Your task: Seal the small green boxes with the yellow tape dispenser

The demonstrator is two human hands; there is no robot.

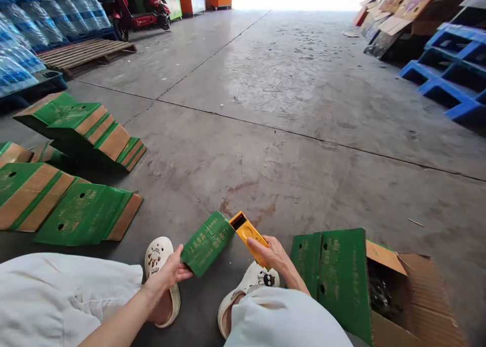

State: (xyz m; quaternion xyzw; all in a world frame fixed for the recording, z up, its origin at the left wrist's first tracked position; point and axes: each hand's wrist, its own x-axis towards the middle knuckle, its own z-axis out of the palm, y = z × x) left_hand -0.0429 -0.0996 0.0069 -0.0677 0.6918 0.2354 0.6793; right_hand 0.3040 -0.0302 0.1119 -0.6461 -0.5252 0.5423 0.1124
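Note:
My left hand [173, 269] grips the lower left end of a small green cardboard box [207, 243] with pale printed characters, tilted above the floor between my feet. My right hand [270, 256] is wrapped round a long yellow object [248, 235] with a dark recess or window at its far end; I cannot make out its exact kind. The far end of the yellow object meets or overlaps the box's right end; I cannot tell whether they touch. To the right stands an open green carton [334, 281] with dark items inside, too shadowed to name.
Flattened green and brown cartons [87, 210] lie at the left, with more stacked behind [94, 124]. Farther off are wrapped water bottles [56, 20], a wooden pallet [85, 53], a red scooter [142, 10], blue pallets [451, 69] and leaning cardboard [410, 8]. My clogs [159, 253] flank the box.

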